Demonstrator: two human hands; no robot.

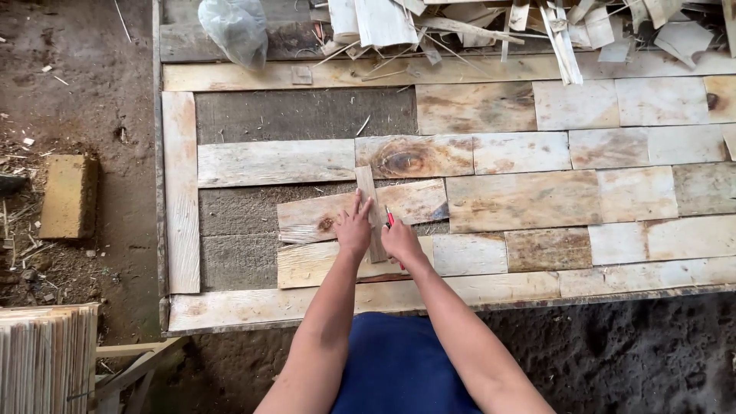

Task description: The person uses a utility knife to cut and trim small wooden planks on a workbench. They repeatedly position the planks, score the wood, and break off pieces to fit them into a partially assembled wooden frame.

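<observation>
A narrow wood strip (371, 211) lies upright across a loose plank (337, 213) near the front middle of the board panel (181, 192). The left hand (353, 228) presses it flat, fingers spread. The right hand (402, 240) grips a red pencil (390, 218) with its tip against the strip's edge. Pale, knotted planks cover the panel's right part; grey backing (299, 115) shows bare at the left. Offcuts (521, 27) and a plastic bag (234, 27) crowd the far edge. Dirt floor (92, 100) surrounds it, with a yellowish block (69, 195) and stacked sheets (46, 356) at left.
</observation>
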